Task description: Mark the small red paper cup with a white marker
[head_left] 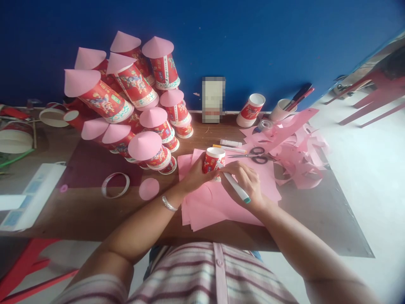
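My left hand (194,175) is wrapped round a red printed paper cup (213,159) that stands on a stack of pink paper sheets (221,202). My right hand (245,179) grips a white pen with a green end (236,185), its tip against the base of the cup. A cut pink paper circle (148,188) lies left of the sheets.
A pile of red cups topped with pink paper cones (133,101) fills the back left. Scissors (256,155), markers (229,145), a tape roll (265,124), two cups (251,109) and pink paper scraps (297,152) lie at the right. A cut cup rim (115,185) and a white device (31,196) are at the left.
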Demonstrator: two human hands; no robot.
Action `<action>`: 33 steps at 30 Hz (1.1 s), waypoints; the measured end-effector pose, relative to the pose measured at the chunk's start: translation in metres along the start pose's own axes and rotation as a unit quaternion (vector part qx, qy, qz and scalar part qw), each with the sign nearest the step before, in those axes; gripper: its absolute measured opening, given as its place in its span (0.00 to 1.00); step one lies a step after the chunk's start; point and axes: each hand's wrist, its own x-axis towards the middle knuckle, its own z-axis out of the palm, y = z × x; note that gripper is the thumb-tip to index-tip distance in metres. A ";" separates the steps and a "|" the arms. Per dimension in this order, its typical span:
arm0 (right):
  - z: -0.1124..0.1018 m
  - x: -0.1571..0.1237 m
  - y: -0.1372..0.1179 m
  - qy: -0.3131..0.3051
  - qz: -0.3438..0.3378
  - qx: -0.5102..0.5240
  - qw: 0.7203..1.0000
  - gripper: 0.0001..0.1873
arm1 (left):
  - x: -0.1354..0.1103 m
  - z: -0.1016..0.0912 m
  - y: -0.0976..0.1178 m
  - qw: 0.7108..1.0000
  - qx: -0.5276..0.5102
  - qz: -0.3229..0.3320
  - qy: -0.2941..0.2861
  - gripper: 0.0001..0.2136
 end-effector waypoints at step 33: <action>-0.002 -0.001 0.002 0.006 -0.009 0.030 0.999 0.14 | 0.000 -0.003 -0.004 1.000 -0.017 0.003 -0.010 0.29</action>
